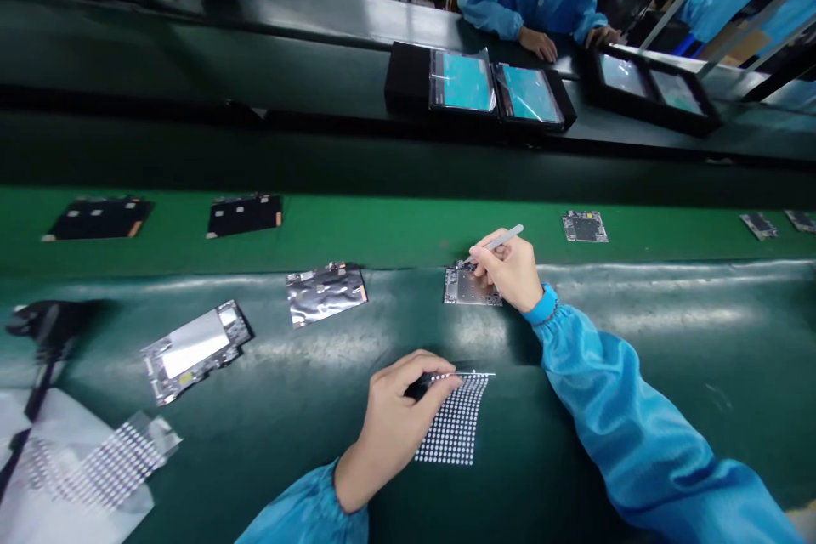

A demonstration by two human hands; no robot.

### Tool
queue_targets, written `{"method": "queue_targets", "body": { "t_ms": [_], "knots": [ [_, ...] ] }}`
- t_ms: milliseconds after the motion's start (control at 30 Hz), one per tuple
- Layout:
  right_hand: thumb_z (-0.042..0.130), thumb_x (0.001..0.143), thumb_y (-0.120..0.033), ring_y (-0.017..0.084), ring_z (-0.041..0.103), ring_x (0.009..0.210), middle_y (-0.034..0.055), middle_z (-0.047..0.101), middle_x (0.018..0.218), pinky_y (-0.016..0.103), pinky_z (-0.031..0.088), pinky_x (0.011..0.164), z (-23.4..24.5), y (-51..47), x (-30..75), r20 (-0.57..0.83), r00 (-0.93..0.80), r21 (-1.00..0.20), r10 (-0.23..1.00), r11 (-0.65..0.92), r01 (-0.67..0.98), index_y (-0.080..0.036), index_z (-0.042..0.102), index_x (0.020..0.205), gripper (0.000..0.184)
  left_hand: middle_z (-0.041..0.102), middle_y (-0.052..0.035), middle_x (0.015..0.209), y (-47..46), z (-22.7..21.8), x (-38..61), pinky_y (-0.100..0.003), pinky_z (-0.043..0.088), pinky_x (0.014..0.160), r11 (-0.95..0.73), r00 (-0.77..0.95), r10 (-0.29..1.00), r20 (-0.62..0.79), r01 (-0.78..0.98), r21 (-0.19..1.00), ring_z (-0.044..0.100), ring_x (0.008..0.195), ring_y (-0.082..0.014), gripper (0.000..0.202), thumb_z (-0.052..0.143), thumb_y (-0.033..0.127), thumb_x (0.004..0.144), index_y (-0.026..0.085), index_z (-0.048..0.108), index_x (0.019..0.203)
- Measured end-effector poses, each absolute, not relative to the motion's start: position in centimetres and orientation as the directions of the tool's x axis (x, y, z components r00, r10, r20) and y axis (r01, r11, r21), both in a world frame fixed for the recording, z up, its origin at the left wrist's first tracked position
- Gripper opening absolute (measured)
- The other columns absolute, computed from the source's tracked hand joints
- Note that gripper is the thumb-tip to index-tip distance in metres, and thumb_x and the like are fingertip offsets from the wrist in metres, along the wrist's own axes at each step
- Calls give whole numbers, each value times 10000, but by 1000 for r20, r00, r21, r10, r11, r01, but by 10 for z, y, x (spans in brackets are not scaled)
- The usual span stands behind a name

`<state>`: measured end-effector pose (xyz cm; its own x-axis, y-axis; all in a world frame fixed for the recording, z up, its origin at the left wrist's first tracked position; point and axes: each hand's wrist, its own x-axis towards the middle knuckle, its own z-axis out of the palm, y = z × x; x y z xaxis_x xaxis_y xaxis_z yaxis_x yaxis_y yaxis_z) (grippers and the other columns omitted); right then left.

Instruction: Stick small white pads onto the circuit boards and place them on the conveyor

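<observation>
My right hand point(510, 269) is closed on a pair of metal tweezers point(498, 241), tip down on a small circuit board point(468, 286) at the edge of the green belt. My left hand point(399, 416) lies near the bench's front, fingers curled and pressed on a sheet of small white dots point(456, 421), with something dark under the fingertips. Both arms wear blue sleeves.
A silver foil piece point(325, 292) and a metal-backed part point(195, 350) lie to the left. More dot sheets point(95, 463) sit at the front left. Boards point(585, 226) and black panels point(243, 214) ride the green belt point(382, 229). Another person in blue stands behind tablet trays point(497, 89).
</observation>
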<state>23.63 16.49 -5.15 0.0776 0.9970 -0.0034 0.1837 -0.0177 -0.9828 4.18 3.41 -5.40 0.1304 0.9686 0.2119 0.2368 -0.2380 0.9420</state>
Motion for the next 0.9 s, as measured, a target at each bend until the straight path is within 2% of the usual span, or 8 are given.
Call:
{"method": "queue_targets", "body": {
  "t_ms": [367, 567, 667, 900],
  "knots": [
    [705, 805, -315, 152, 653, 486, -14, 646, 572, 238, 502, 480, -61, 160, 235, 85, 63, -962, 994, 65, 266, -193, 638, 785, 141, 766, 13, 736, 34, -56, 40, -204, 565, 642, -223, 137, 972, 193, 253, 942, 727, 657, -137, 94, 747, 134, 813, 211, 744, 761],
    [704, 826, -297, 156, 683, 618, 32, 716, 763, 255, 513, 562, -58, 152, 239, 209, -8, -902, 978, 196, 384, -193, 691, 772, 118, 766, -1, 725, 34, -55, 40, -230, 579, 634, -218, 138, 972, 188, 258, 941, 730, 647, -156, 78, 738, 159, 817, 208, 748, 757],
    [698, 837, -282, 158, 669, 625, 34, 721, 767, 260, 500, 551, -56, 149, 240, 202, -37, -894, 979, 199, 401, -199, 705, 766, 109, 766, -4, 719, 34, -54, 41, -232, 582, 628, -219, 135, 973, 189, 264, 939, 729, 643, -159, 83, 735, 155, 814, 207, 747, 750],
    [701, 851, -341, 149, 644, 545, 20, 691, 689, 263, 506, 517, -58, 147, 241, 153, -13, -937, 988, 149, 317, -201, 697, 770, 162, 765, 3, 722, 35, -54, 41, -220, 580, 628, -220, 127, 973, 192, 265, 939, 724, 640, -149, 89, 740, 139, 803, 208, 748, 747]
  ]
}}
